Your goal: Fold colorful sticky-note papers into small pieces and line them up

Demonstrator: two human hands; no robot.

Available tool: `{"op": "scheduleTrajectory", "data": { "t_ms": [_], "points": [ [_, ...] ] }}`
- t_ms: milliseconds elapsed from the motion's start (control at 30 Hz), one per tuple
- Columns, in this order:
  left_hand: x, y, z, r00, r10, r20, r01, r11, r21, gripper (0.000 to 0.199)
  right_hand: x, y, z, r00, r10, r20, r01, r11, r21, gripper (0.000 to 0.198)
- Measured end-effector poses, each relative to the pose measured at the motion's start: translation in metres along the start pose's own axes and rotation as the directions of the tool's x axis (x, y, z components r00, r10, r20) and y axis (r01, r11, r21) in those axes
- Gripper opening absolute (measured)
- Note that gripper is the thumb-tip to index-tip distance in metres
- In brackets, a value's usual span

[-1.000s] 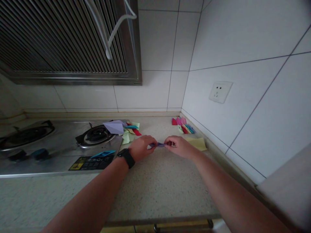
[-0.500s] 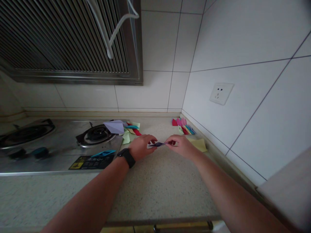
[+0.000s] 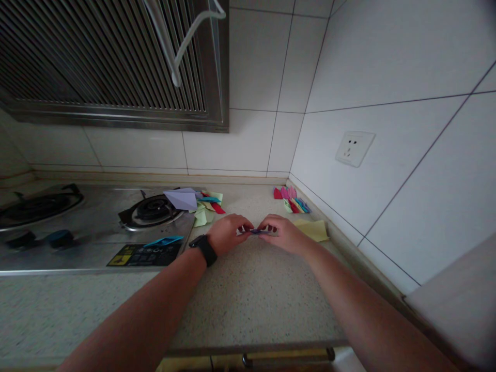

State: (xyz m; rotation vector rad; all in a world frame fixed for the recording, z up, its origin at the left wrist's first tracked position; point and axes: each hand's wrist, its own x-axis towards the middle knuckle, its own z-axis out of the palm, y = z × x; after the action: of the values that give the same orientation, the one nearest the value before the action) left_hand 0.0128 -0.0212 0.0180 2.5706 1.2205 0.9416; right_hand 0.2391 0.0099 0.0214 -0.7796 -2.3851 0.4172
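Observation:
Between my two hands, a little above the speckled countertop (image 3: 256, 294), is a small folded purple paper (image 3: 259, 232). My left hand (image 3: 231, 231), below a black wristwatch, pinches its left end. The right end is pinched by my right hand (image 3: 284, 232). The fingertips of both hands nearly meet, so most of the paper is hidden. A yellow paper sheet (image 3: 313, 230) lies just beyond my right wrist. Left of my left hand rests a heap of green, red and blue folded papers (image 3: 205, 212), with a pale purple paper plane (image 3: 182, 198) beside it.
A gas stove (image 3: 96, 227) fills the left side, with a blue folded paper (image 3: 165, 241) on its front. Small colourful folded papers (image 3: 292, 199) sit in the back corner. A range hood (image 3: 116, 67) hangs above; a socket (image 3: 354, 148) is on the right wall.
My right hand has moved left, closer to my left hand, and less of the purple paper shows between them. The camera view has shifted slightly.

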Motion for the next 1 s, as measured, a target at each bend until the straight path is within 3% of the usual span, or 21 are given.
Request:
{"op": "scheduleTrajectory", "data": {
  "t_ms": [267,700,1000],
  "points": [
    [0.0005,0.0012,0.0022,0.999,0.007,0.034,-0.005,0.999,-0.035,0.013,0.0012,-0.0019,0.0077,0.998,0.049,0.041,-0.049,0.999,-0.004,0.011],
    [-0.0001,0.0027,0.0063,0.997,-0.028,0.072,0.023,0.997,0.071,0.015,0.0026,-0.0041,0.0107,0.997,0.036,0.07,-0.034,0.999,-0.031,0.008],
    [0.0006,0.0051,0.0087,0.982,-0.124,0.141,0.122,0.992,0.026,0.017,0.0018,-0.006,0.0095,0.97,0.155,0.186,-0.161,0.987,0.021,0.012]
  ]
}}
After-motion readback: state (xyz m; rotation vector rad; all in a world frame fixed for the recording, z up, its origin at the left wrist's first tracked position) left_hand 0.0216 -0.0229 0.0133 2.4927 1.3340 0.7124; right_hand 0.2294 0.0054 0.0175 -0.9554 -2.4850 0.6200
